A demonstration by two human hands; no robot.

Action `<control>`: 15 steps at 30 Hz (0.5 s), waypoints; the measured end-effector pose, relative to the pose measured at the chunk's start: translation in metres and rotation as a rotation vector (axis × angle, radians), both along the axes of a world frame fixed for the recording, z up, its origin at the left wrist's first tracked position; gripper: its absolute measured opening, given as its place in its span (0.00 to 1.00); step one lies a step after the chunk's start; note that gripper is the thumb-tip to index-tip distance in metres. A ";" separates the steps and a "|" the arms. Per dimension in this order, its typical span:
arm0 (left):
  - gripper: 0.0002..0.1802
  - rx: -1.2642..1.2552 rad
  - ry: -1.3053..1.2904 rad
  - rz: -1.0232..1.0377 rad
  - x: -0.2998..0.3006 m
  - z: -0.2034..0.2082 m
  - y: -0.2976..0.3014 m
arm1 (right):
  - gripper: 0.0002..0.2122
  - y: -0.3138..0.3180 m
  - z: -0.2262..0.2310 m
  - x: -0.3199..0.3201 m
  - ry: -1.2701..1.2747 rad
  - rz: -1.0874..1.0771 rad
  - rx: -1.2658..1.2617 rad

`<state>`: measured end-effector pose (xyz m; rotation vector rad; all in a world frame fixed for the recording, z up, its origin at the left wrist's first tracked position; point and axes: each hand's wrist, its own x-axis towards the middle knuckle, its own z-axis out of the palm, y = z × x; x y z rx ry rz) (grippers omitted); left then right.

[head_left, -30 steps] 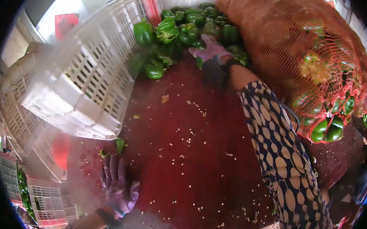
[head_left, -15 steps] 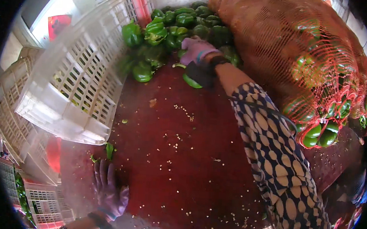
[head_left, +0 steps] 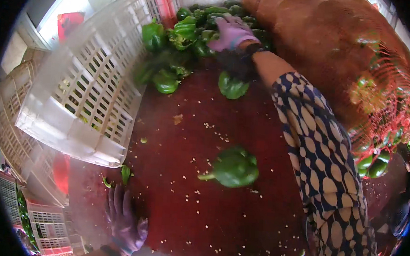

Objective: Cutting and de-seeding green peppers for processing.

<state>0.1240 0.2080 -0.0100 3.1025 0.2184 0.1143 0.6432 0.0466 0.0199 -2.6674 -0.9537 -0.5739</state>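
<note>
My right hand [head_left: 232, 33], in a purple glove, reaches over the pile of green bell peppers [head_left: 205, 48] at the far side. Its fingers are stretched forward over the peppers and its thumb is apart; part of what lies under the palm is hidden. Just below that wrist lies a green bell pepper [head_left: 234, 85]. A whole green bell pepper [head_left: 235, 167] with its stem pointing left rests alone in the middle of the dark red tabletop [head_left: 176, 145]. My left hand [head_left: 126, 219], also gloved, lies flat at the lower left, fingers pointing away, close to small green pepper scraps [head_left: 125, 174].
A white slatted plastic crate [head_left: 82, 92] stands tilted along the left side. On the right, a large orange-red mesh sack [head_left: 322, 55] full of peppers bulges beside my right arm. Pale seeds are scattered over the table. More crates [head_left: 44, 216] stand at the lower left.
A whole bell pepper now lies in the middle of the table. My right hand has moved a little farther away over the pile. The left hand stays nearly in place.
</note>
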 end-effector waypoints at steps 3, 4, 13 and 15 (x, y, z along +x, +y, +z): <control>0.40 -0.040 -0.032 -0.010 0.001 -0.002 0.000 | 0.37 -0.005 -0.022 0.032 0.266 0.034 -0.186; 0.40 -0.037 -0.037 -0.012 0.000 -0.003 0.000 | 0.36 -0.005 -0.021 0.031 0.382 0.024 -0.312; 0.41 -0.015 -0.025 -0.022 -0.003 -0.004 0.004 | 0.27 -0.002 -0.037 0.018 0.385 0.180 -0.199; 0.42 -0.004 0.008 -0.028 -0.004 -0.003 0.005 | 0.29 0.000 -0.044 0.003 0.383 0.229 -0.191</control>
